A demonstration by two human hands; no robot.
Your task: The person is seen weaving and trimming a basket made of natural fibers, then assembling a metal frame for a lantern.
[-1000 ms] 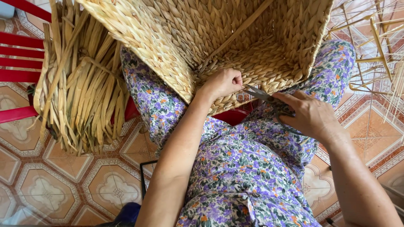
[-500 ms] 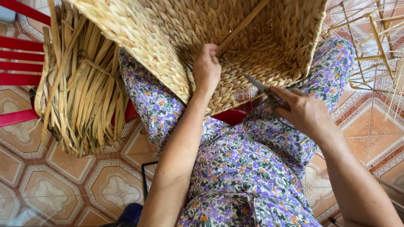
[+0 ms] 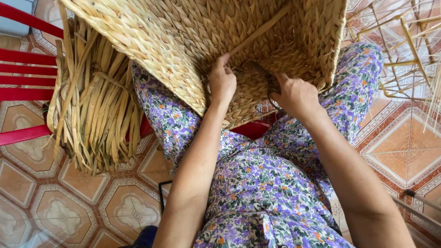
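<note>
A large woven straw basket lies tilted on my lap, its opening toward me. My left hand is inside it against the woven wall, fingers pinched at the lower end of a long loose straw strand that runs up to the right. My right hand is also inside the opening, closed on dark scissors whose blades point left toward my left hand. The scissor tips lie close to the weave; I cannot tell whether they are cutting anything.
A bundle of dried straw strips hangs over a red chair at the left. A wire frame and thin sticks stand at the upper right. Patterned floor tiles lie below. I wear floral purple clothes.
Both hands have moved up from the basket's rim into its opening. The right hand brought the scissors further in, toward the left hand.
</note>
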